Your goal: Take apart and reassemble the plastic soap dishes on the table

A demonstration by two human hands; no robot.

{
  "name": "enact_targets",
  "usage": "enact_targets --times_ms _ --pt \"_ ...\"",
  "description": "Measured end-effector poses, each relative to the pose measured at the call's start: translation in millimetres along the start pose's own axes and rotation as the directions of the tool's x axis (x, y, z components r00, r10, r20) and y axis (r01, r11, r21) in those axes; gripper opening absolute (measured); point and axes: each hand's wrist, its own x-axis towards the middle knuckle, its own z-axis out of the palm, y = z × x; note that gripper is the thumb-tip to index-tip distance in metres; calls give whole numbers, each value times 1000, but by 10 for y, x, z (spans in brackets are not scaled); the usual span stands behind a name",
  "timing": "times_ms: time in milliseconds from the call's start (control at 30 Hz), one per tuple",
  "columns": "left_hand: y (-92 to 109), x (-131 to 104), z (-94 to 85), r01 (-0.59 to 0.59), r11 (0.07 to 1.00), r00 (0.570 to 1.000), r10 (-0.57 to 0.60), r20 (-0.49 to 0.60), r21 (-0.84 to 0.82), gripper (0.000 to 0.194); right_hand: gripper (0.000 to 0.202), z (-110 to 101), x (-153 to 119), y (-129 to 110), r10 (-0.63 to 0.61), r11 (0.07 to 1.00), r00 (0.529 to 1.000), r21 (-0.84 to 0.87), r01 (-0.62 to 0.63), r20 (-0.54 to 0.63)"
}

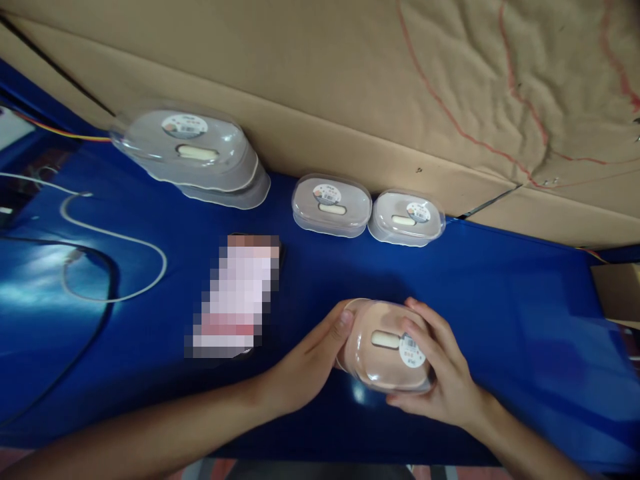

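A pinkish-beige oval box (375, 317) with a clear lid, a pale handle and a round label is held near the front of the blue table. My left hand (317, 360) grips its left end, thumb on the near-left rim and the other fingers hidden below. At the box's right end, my right hand (447, 367) wraps round it, fingers over the lid beside the label and thumb at the lower edge. Behind it stand two small greyish lidded boxes, the middle one (345, 213) and the right one (425, 230), side by side.
Larger stacked clear-lidded boxes (220, 167) stand at the back left. A pixelated flat item (237, 293) lies left of my hands. A white cable (163, 257) and a black cable (107, 313) curl at the left. Brown cardboard (300, 87) lines the back of the blue table (525, 307).
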Motion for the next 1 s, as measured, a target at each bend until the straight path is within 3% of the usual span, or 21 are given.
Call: enact_targets --times_ms 167,333,400,467,533,600,700,767,867,1000 --pt "0 11 -2 58 996 998 -57 31 -62 66 109 -2 6 18 4 1000 999 -30 -3 31" --pt "31 14 8 -61 996 992 69 108 -72 79 109 13 -39 59 -27 998 999 -51 28 34" --pt "41 9 6 -60 996 990 67 126 -63 79 112 23 -56 63 -32 999 999 28 32 13" --pt "41 -4 -10 -66 996 989 74 125 -63 76 115 29 -55 52 57 978 996 203 -43 -62" --pt "30 -25 -42 -96 993 988 103 119 -64 77 114 29 -36 33 257 885 960 425 -190 -107" --pt "15 -56 -83 -114 992 985 119 123 -47 79 108 26 -16 22 440 710 898 620 -334 -21" --pt "9 -110 -128 -119 993 984 118 134 -5 79 94 17 -16 29 514 459 839 770 -442 175" --pt "14 -141 -138 -119 993 982 118 148 -1 77 82 -2 -27 31 514 383 829 807 -450 218" --pt "18 -164 -140 -112 994 971 112 210 -12 76 73 -50 -24 13 494 385 843 816 -431 213" --pt "25 -118 -124 -89 994 974 101 205 -67 80 70 -87 8 19 432 544 890 746 -384 143"
